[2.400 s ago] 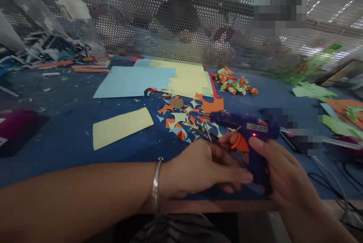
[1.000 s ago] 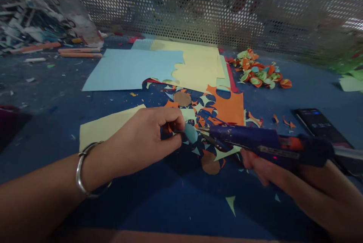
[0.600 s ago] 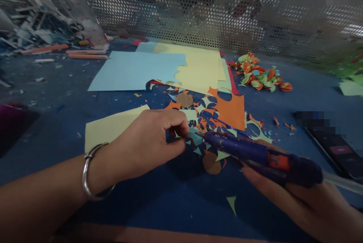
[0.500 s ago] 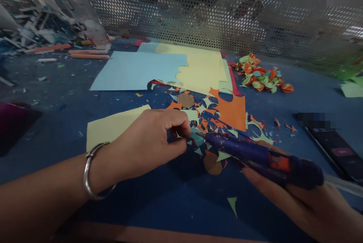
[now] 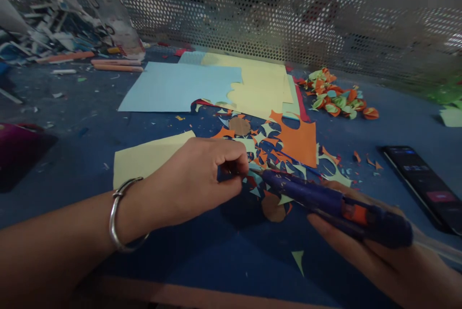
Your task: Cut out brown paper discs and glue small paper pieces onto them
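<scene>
1. I can see the person's left hand [image 5: 195, 184] closed in a pinch, the thumb and forefinger on a small blue paper piece [image 5: 254, 166] that they partly hide; a silver bracelet [image 5: 114, 217] circles that wrist.
2. The right hand [image 5: 390, 256] is wrapped around a dark blue glue gun [image 5: 310, 196], which lies almost sideways, its metal nozzle pointing at the left fingertips. The tip is right at the blue piece; whether they touch, I can't tell.
3. Under and around the nozzle there's a scatter of paper scraps [image 5: 265, 143] in orange, pale green and blue, with 2 brown discs [image 5: 273, 208], 1 beyond the nozzle and 1 on the near side.
4. A notched orange sheet [image 5: 301, 143] lies beside the scraps. Farther back, a light blue sheet [image 5: 176, 87] overlaps a yellow sheet [image 5: 260, 83], and a pale yellow strip [image 5: 144, 160] sits partly behind the left hand.
5. Toward the back right of the blue tabletop [image 5: 198, 261] is a heap of curled paper pieces [image 5: 335, 99]; a phone [image 5: 422, 184] lies screen up, near the right hand but apart from it.
6. At the back left stands a clear bottle [image 5: 113, 15], close to some salmon-coloured sticks [image 5: 117, 65], and a perforated metal screen [image 5: 249, 10] runs behind everything.
</scene>
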Demonstrator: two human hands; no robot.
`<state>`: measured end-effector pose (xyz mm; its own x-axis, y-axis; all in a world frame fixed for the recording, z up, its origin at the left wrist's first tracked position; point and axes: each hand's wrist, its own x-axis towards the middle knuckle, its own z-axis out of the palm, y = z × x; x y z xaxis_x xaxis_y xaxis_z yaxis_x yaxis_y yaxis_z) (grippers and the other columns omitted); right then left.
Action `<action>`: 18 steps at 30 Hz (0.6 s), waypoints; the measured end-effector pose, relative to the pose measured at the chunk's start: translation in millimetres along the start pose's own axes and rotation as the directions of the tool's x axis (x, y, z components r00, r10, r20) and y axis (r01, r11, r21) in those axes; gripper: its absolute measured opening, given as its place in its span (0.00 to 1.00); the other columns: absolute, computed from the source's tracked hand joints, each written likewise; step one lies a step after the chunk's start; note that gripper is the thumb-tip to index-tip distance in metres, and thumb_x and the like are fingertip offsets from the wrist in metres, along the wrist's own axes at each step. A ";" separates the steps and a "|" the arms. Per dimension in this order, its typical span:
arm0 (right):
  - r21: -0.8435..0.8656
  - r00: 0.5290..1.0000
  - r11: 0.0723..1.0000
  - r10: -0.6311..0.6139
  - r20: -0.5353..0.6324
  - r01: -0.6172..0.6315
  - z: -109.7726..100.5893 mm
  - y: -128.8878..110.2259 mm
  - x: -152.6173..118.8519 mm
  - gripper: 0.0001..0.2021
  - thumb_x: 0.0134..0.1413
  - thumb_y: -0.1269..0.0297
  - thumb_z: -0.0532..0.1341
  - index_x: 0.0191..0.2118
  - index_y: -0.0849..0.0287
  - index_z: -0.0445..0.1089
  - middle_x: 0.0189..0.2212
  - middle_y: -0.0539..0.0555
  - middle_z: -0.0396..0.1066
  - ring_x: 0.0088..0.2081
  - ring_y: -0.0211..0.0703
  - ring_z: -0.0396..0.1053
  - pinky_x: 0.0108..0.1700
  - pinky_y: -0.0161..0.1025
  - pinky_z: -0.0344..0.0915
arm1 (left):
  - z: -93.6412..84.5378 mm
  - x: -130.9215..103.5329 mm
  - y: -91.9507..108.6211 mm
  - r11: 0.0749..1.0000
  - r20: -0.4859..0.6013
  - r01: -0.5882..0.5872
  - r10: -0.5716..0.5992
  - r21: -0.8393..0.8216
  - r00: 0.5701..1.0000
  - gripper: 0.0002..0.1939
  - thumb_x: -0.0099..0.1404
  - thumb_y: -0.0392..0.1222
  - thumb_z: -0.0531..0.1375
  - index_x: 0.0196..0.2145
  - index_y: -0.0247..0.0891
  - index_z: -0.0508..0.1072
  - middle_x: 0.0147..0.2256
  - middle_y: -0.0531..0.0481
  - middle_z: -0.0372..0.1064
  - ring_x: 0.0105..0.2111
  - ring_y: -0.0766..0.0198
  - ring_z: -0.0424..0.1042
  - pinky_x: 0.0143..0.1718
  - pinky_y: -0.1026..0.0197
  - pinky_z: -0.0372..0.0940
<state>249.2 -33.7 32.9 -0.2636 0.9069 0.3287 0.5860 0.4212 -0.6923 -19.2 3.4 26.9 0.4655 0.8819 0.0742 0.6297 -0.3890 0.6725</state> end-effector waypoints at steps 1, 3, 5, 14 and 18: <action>-0.002 0.995 0.999 -0.040 0.095 0.040 -1.1 0.5 0.1 0.06 0.56 0.56 0.66 0.29 0.46 0.76 0.19 0.47 0.73 0.16 0.39 0.67 0.17 0.33 0.67 | 0.2 0.5 -0.1 1.000 0.005 -0.001 0.001 0.000 1.000 0.05 0.58 0.32 0.60 0.32 0.39 0.74 0.32 0.57 0.76 0.31 0.69 0.73 0.34 0.66 0.62; -0.031 0.971 0.992 -0.112 0.209 0.121 -2.8 4.1 -2.0 0.04 0.61 0.61 0.62 0.34 0.47 0.73 0.22 0.47 0.73 0.18 0.39 0.68 0.18 0.32 0.68 | 0.7 1.6 -0.3 1.000 0.006 -0.008 0.008 0.001 1.000 0.05 0.58 0.32 0.60 0.32 0.39 0.74 0.31 0.57 0.76 0.31 0.69 0.73 0.34 0.66 0.62; -0.088 0.964 0.982 -0.146 0.224 0.169 -3.6 9.0 -5.5 0.02 0.63 0.62 0.60 0.38 0.46 0.69 0.25 0.46 0.74 0.21 0.40 0.71 0.21 0.32 0.69 | 1.0 2.3 -0.5 1.000 -0.004 -0.019 0.019 0.004 1.000 0.05 0.58 0.32 0.60 0.32 0.39 0.74 0.31 0.57 0.75 0.30 0.69 0.72 0.34 0.67 0.62; -0.135 0.957 0.970 -0.165 0.239 0.201 -2.4 5.3 -5.8 0.06 0.66 0.64 0.57 0.36 0.46 0.64 0.23 0.45 0.72 0.19 0.41 0.70 0.18 0.34 0.68 | 2.3 1.6 -1.8 0.999 0.003 -0.036 0.036 0.006 0.999 0.06 0.57 0.30 0.60 0.31 0.39 0.74 0.30 0.58 0.75 0.30 0.70 0.72 0.33 0.67 0.63; -0.155 0.957 0.965 -0.174 0.233 0.213 0.0 7.6 -6.6 0.05 0.66 0.62 0.58 0.36 0.46 0.62 0.23 0.43 0.72 0.19 0.40 0.71 0.18 0.33 0.69 | 2.0 2.6 -2.8 0.999 0.004 -0.042 0.042 0.002 0.999 0.06 0.56 0.31 0.60 0.31 0.39 0.74 0.30 0.58 0.75 0.30 0.70 0.72 0.33 0.67 0.63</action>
<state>255.4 -36.4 25.5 -0.5325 0.7968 0.2857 0.6279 0.5982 -0.4979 -18.5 6.2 23.8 0.4940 0.8637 0.0998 0.6107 -0.4264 0.6673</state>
